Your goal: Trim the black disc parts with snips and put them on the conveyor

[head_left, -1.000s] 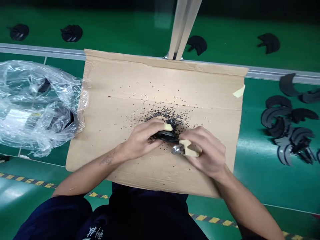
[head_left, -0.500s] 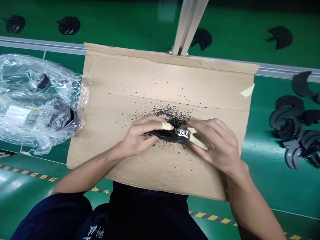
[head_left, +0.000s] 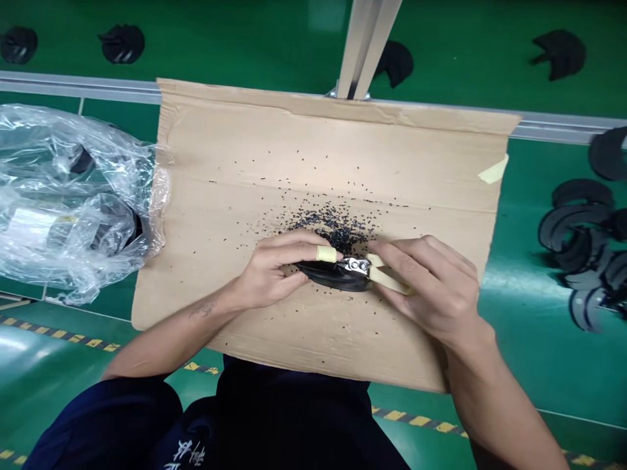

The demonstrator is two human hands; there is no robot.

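Note:
My left hand (head_left: 279,264) grips a black curved plastic part (head_left: 337,277) between thumb and fingers; a strip of yellow tape wraps one finger. In my right hand (head_left: 431,281) is a pair of nippers (head_left: 356,265) with pale yellow handles. The metal jaws of the nippers lie against the upper edge of the black part, close to my left fingertips; whether the blades are closed I cannot tell. Behind the part, many tiny black offcuts (head_left: 337,228) lie heaped and scattered on a cardboard sheet (head_left: 220,143).
A clear plastic bag (head_left: 63,261) with black parts inside lies at the left. Several black curved parts (head_left: 578,225) are piled on the green surface at the right. More lie beyond the metal rail (head_left: 553,129), where a metal post (head_left: 369,49) rises behind the cardboard.
The black part has tilted, showing more of its broad side. The nippers' jaws have shifted slightly left along its edge. The view has moved a little.

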